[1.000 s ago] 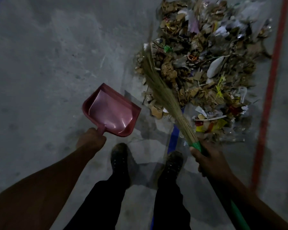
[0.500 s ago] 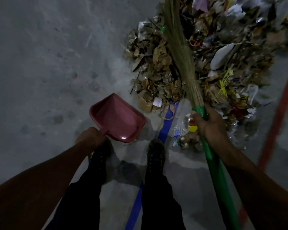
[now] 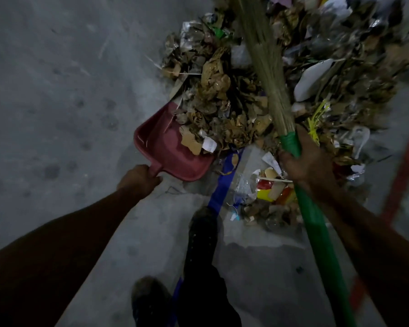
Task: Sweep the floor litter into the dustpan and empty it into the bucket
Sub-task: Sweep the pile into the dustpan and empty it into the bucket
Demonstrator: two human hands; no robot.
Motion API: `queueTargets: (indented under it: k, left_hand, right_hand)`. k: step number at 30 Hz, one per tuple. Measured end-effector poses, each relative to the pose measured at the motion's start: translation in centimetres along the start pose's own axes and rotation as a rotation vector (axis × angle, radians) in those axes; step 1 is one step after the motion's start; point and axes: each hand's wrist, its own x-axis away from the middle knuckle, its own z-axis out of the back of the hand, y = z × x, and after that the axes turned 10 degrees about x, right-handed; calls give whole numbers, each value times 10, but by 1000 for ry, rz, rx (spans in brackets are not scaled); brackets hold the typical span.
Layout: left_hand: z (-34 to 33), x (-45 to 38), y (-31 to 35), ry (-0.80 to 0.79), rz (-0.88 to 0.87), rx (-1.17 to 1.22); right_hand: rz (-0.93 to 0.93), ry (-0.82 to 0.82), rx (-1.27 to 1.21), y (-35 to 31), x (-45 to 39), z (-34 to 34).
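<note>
A red dustpan (image 3: 161, 149) lies on the grey floor with its mouth pushed into the near edge of a big litter pile (image 3: 234, 95) of dry leaves, paper and plastic. Some leaves and paper scraps lie inside the pan. My left hand (image 3: 139, 179) grips the dustpan's short handle. My right hand (image 3: 305, 161) grips the green handle of a straw broom (image 3: 265, 62), just below the bristles. The bristles lie over the pile and reach up out of view. No bucket is in view.
A blue floor line (image 3: 224, 185) runs under the pile toward my feet (image 3: 203, 227). A red floor line (image 3: 404, 166) runs along the right side. Loose wrappers (image 3: 267, 187) lie near my right hand. Bare concrete floor (image 3: 57, 102) spreads to the left.
The dustpan has slid forward into the pile's edge and now holds litter. The broom and my right hand have moved slightly forward. I have stepped closer to the pile.
</note>
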Motion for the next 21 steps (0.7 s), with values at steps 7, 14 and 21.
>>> queueTargets:
  k: [7,14,21]
  left_hand:
    - [-11,-46,50,29,-91,26]
    - [-12,-77,86,90,-181,-51]
    - [-5,-74,77,122,-162,-108]
  right_hand:
    - [140,15,428,0,-79,11]
    - [205,-120,509,14,-88,-13]
    - [253,-72,456,41,-28,-17]
